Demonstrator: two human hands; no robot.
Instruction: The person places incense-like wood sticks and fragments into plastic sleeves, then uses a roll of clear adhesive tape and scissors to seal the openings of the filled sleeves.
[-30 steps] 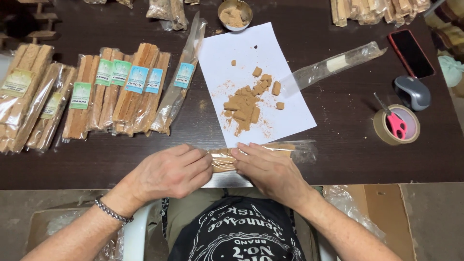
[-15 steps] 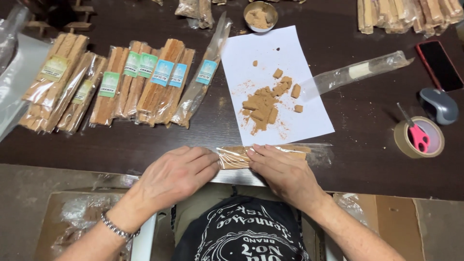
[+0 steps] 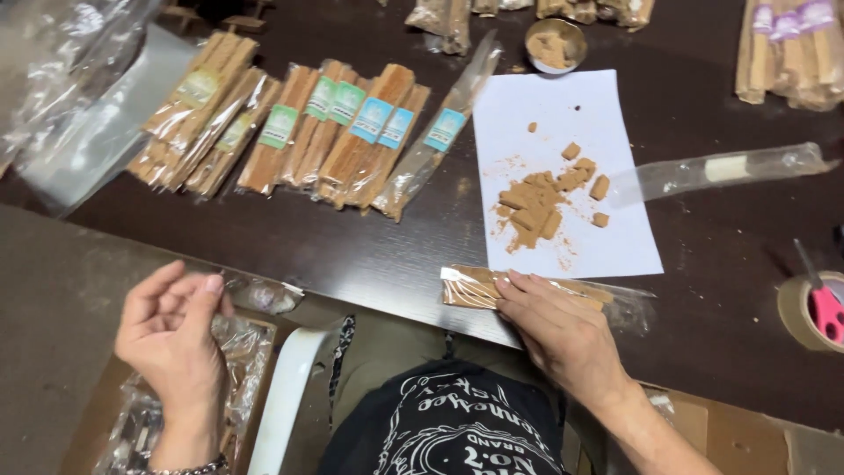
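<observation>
At the near edge of the dark wooden table [image 3: 264,242], head view: one clear cellophane packet of tan pressed sticks [image 3: 527,288], lying flat and crosswise, its near side at the table's lip. Right hand [image 3: 563,330]: palm down, fingers spread flat on the packet, pinning it rather than gripping. Left hand [image 3: 176,339]: off the table to the left, raised over a cardboard box of crumpled plastic bags [image 3: 132,413], fingers loosely curled and apart, holding nothing that can be seen. Handling, by judgement: packet light; film slick and crinkly; sticks inside stiff but crumbly, likely to snap if bent. Best taken along its long sides near the middle, not by the loose film end at the right. Beyond it: white paper sheet [image 3: 607,246] bearing a heap of tan broken pieces and crumbs [image 3: 536,207]; small round metal bowl of the same material [image 3: 556,41]; long clear sleeve with one pale stick [image 3: 721,169]; row of labelled stick packets [image 3: 325,132] at left; roll of brown tape with pink-handled scissors [image 3: 813,308] at right.
</observation>
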